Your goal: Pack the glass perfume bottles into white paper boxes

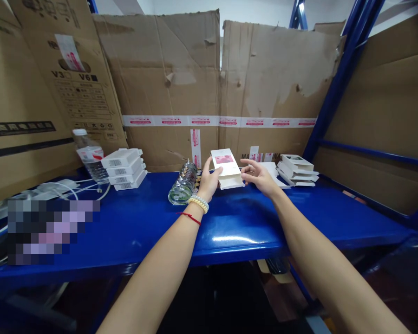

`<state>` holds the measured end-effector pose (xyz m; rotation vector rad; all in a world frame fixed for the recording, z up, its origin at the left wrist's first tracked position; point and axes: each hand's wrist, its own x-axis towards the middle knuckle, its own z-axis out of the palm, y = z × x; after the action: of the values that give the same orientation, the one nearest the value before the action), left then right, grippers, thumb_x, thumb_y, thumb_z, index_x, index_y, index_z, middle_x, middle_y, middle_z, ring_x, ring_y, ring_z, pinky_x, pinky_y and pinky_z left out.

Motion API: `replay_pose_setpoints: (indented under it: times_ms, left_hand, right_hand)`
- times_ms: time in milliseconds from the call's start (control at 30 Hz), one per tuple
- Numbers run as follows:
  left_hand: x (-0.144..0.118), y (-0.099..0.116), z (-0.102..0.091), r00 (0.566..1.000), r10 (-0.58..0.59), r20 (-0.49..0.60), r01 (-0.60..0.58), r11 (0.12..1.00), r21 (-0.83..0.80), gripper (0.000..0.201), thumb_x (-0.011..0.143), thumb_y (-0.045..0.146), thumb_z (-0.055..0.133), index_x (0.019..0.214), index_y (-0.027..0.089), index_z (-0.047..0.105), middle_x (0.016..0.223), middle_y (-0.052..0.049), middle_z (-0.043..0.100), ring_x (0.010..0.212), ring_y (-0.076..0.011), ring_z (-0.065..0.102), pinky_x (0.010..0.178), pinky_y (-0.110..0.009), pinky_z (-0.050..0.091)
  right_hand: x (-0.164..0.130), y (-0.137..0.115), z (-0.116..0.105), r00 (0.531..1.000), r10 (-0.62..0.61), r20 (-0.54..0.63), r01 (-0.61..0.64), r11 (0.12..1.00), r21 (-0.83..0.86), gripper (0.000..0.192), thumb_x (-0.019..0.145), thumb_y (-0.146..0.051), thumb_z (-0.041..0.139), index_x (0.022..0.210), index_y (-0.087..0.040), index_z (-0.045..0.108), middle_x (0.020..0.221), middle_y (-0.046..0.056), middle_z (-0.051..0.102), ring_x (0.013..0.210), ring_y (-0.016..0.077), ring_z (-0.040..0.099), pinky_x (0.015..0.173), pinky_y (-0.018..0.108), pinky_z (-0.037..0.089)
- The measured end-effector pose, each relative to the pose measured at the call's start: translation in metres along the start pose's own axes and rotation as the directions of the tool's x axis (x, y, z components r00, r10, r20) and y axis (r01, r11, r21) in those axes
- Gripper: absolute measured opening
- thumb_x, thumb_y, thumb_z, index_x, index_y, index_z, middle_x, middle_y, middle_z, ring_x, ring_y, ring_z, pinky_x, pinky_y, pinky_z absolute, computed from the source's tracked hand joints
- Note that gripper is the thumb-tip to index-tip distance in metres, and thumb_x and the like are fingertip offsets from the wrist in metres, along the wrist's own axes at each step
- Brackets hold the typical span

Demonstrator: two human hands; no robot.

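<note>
A small white carton with a pink picture on its face is held above the blue shelf surface. My left hand grips its left side, thumb on top; the wrist wears a bead bracelet and a red string. My right hand touches the carton's right edge with its fingertips. A row of clear glass bottles lies on its side just left of my left hand. Behind my right hand lies a pile of flat white cartons.
A stack of white boxes with barcodes and a plastic water bottle stand at the left, with white cables beside them. Torn cardboard sheets wall the back and sides. A blue rack post rises at the right.
</note>
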<state>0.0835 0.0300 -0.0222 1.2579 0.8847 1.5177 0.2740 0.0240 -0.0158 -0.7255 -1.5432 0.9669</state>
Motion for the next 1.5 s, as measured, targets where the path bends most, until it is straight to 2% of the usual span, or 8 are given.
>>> replay_pose_setpoints:
  times_ms: [233,433,567,700,800,933,1267,1500]
  left_hand:
    - [-0.005,0.007,0.003,0.985,-0.143,0.095,0.147,0.988,-0.038,0.063,0.078,0.028,0.059,0.139,0.022,0.046,0.078,-0.003,0.068,0.052,-0.0131,0.058,0.051,-0.027,0.05]
    - [-0.01,0.013,-0.003,0.946,-0.157,0.285,0.162,0.987,0.005,0.062,0.079,0.048,0.049,0.136,0.024,0.048,0.067,-0.002,0.063,0.05,-0.0158,0.059,0.044,-0.024,0.046]
    - [-0.013,0.015,-0.007,0.907,-0.12,0.404,0.123,0.992,0.019,0.076,0.068,0.035,0.056,0.142,0.025,0.037,0.068,0.0,0.062,0.058,-0.0158,0.062,0.047,-0.022,0.046]
    - [-0.015,0.017,-0.004,0.93,-0.096,0.356,0.077,0.995,0.066,0.076,0.064,0.029,0.067,0.136,0.025,0.043,0.073,0.0,0.065,0.057,-0.0132,0.061,0.047,-0.02,0.045]
    - [-0.015,0.018,-0.002,0.954,-0.097,0.285,0.077,0.994,0.08,0.066,0.069,0.037,0.065,0.131,0.021,0.046,0.073,-0.002,0.064,0.053,-0.0126,0.06,0.045,-0.02,0.044]
    - [-0.013,0.018,-0.001,0.963,-0.132,0.237,0.12,0.991,0.067,0.067,0.073,0.041,0.062,0.133,0.018,0.043,0.071,-0.003,0.066,0.05,-0.0135,0.061,0.044,-0.02,0.044]
    - [-0.013,0.015,-0.003,0.942,-0.097,0.32,0.102,0.995,0.001,0.064,0.068,0.032,0.063,0.13,0.025,0.045,0.077,-0.001,0.066,0.055,-0.013,0.063,0.048,-0.02,0.045]
    - [-0.012,0.012,-0.002,0.924,-0.109,0.366,0.132,0.991,-0.038,0.071,0.07,0.041,0.059,0.136,0.025,0.039,0.075,-0.001,0.064,0.056,-0.0142,0.063,0.047,-0.021,0.046]
  right_hand:
    - [-0.003,-0.001,-0.002,0.995,0.021,0.1,-0.025,0.999,0.04,0.052,0.049,-0.026,0.086,0.099,-0.024,0.073,0.083,-0.001,0.056,0.072,0.0126,0.055,0.064,0.03,0.048]
    - [-0.001,0.003,-0.004,1.0,0.019,-0.002,-0.019,1.0,0.022,0.046,0.05,-0.032,0.087,0.093,-0.022,0.074,0.075,-0.001,0.059,0.072,0.0148,0.057,0.072,0.034,0.049]
    - [0.0,0.001,-0.006,0.998,0.014,-0.06,-0.01,0.998,0.066,0.044,0.049,-0.032,0.086,0.09,-0.023,0.073,0.077,-0.001,0.064,0.074,0.0156,0.059,0.072,0.033,0.049]
    - [-0.003,-0.004,-0.004,0.998,0.021,-0.052,-0.016,0.995,0.095,0.043,0.05,-0.033,0.085,0.091,-0.023,0.072,0.079,0.0,0.064,0.071,0.0149,0.058,0.065,0.03,0.048]
    - [-0.005,-0.009,-0.003,0.999,0.04,0.024,-0.042,0.992,0.117,0.045,0.057,-0.04,0.08,0.097,-0.024,0.071,0.084,0.002,0.065,0.069,0.0154,0.057,0.059,0.03,0.048]
    - [-0.006,-0.013,-0.001,0.996,0.0,0.084,-0.011,0.992,0.127,0.053,0.057,-0.05,0.078,0.103,-0.024,0.069,0.082,0.002,0.062,0.067,0.0158,0.056,0.06,0.033,0.049]
    - [0.0,-0.006,0.005,0.993,-0.035,-0.11,0.045,0.995,0.087,0.035,0.061,-0.045,0.079,0.087,-0.024,0.069,0.079,0.001,0.06,0.07,0.0155,0.055,0.056,0.029,0.047]
    - [0.001,-0.002,0.004,0.986,-0.039,-0.162,0.056,0.993,0.1,0.031,0.06,-0.04,0.08,0.083,-0.022,0.068,0.077,0.0,0.058,0.069,0.0143,0.054,0.054,0.027,0.045]
